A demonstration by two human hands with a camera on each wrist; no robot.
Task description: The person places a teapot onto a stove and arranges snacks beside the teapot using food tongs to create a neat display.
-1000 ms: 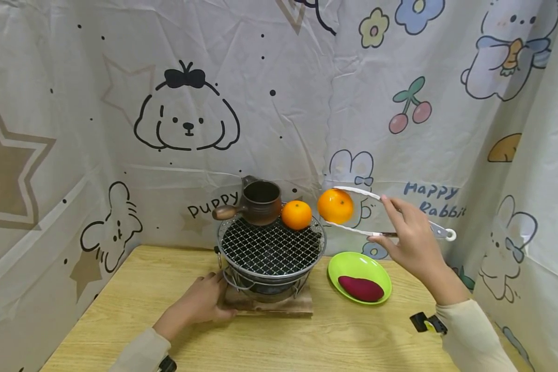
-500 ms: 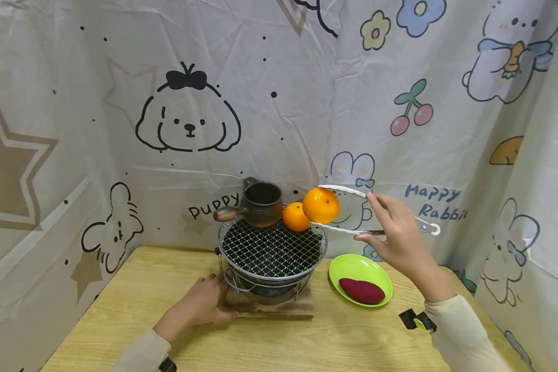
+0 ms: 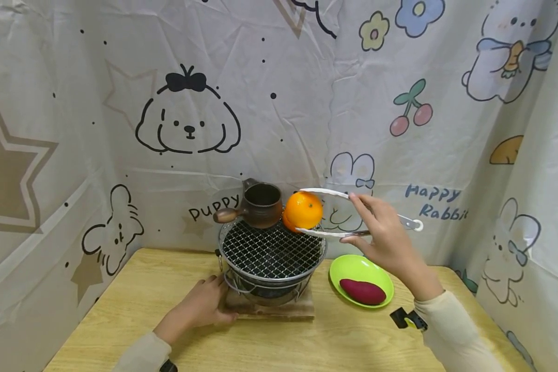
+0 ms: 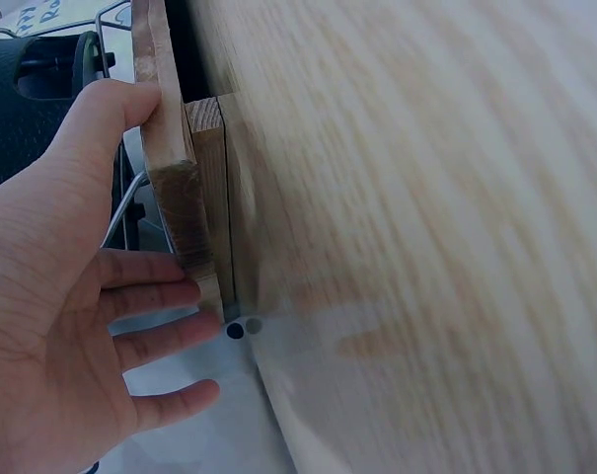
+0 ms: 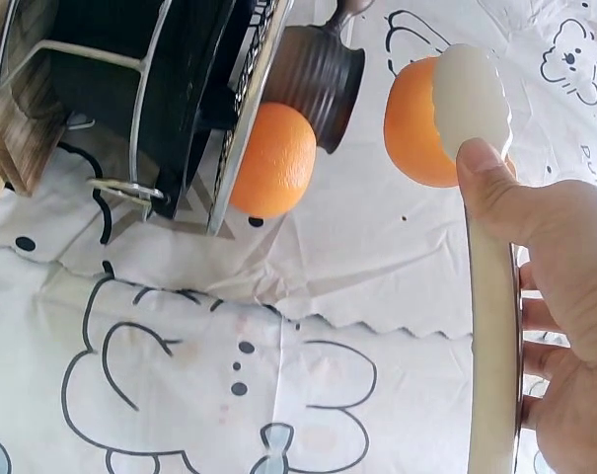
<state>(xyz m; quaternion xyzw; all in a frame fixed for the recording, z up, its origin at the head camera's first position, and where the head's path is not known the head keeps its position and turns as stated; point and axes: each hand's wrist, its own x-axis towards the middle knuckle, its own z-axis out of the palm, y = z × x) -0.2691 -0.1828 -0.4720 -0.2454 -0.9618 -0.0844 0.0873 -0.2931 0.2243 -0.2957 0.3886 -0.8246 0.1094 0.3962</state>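
Note:
My right hand [image 3: 382, 235] grips a pair of white-tipped tongs [image 3: 327, 191], which hold an orange [image 3: 307, 209] between their tips. In the right wrist view the thumb presses on the upper arm of the tongs; this orange is raised clear of the grill. A second orange [image 5: 273, 163] sits on the grill's wire mesh [image 3: 272, 250] beside a brown clay pot [image 3: 262, 213] with a side handle. In the head view the held orange covers most of it. My left hand [image 3: 203, 300] holds the left corner of the wooden board [image 3: 279, 310] under the grill, thumb against its front edge.
A green plate [image 3: 349, 266] with a purple sweet potato [image 3: 362, 292] stands right of the grill, below the right forearm. All this is on a wooden table [image 3: 269, 346]. A printed cloth [image 3: 279, 103] hangs close behind and at both sides.
The right hand has moved left with the tongs and the held orange, from right of the grill to above its back right, in front of the other orange. The left hand stays put.

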